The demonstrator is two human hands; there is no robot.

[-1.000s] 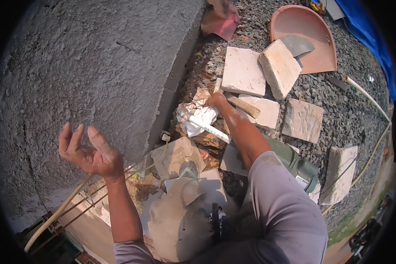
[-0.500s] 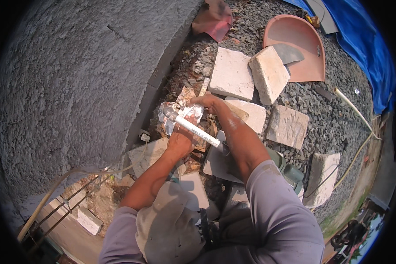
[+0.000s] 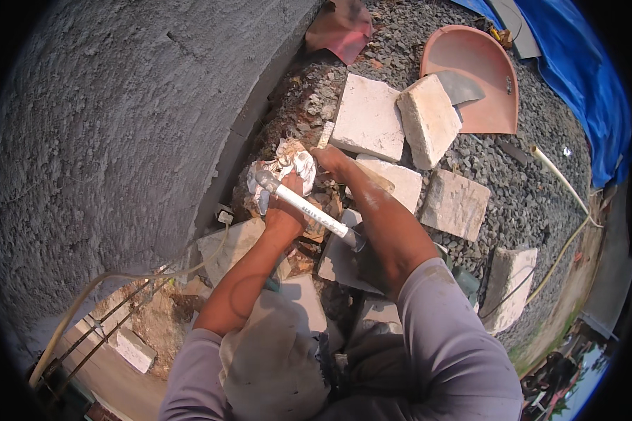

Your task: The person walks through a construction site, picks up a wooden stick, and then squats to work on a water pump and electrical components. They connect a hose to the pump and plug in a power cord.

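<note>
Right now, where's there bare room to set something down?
Bare gravel shows between the grooved block and the cream hose; a further strip lies between the pink tray and blue tarp. It's crowded around the left hand and right hand, with the white pipe, crumpled white wrapping and pale blocks close by.

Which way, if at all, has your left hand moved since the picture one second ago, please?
Yes, the left hand has moved right, from over the gray wall to beyond its edge, by the crumpled white material.
</note>
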